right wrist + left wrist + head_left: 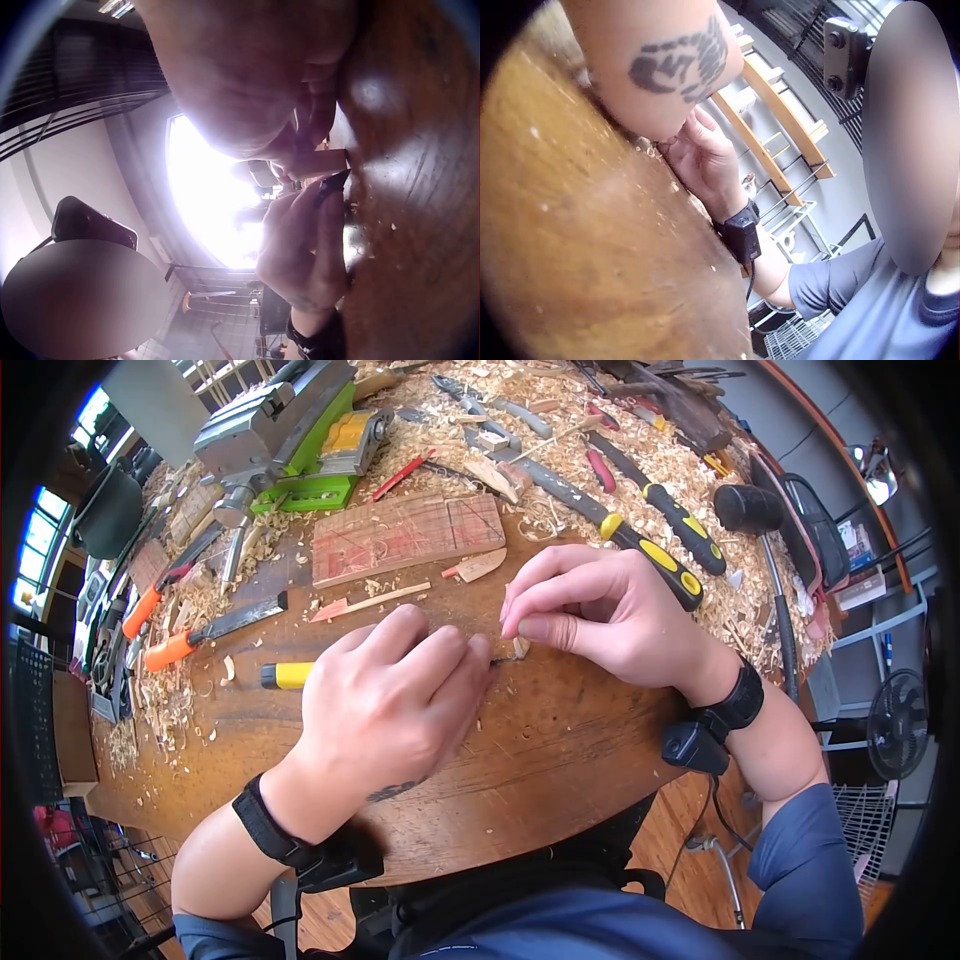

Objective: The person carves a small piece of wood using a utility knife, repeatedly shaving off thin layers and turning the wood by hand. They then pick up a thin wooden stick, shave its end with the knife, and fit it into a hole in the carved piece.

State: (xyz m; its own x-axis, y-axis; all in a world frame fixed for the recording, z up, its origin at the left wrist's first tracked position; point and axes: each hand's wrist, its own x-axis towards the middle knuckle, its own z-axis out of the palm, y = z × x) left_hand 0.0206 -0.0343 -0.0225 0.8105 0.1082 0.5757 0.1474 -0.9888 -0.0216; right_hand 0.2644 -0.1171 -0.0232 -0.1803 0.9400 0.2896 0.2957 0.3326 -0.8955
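Note:
In the head view my left hand grips a yellow and black knife, its handle end sticking out left of the fist. The dark blade shows past that hand in the right wrist view. My right hand pinches a small pale wooden piece between thumb and fingers, close to the blade tip. In the right wrist view the wooden piece lies beside the blade; whether they touch I cannot tell.
Beyond the hands lie a reddish board, a wooden arrow-shaped stick and a small wooden spade shape. Orange-handled chisels are at left, a green vise behind, yellow-black tools and a mallet at right, among shavings.

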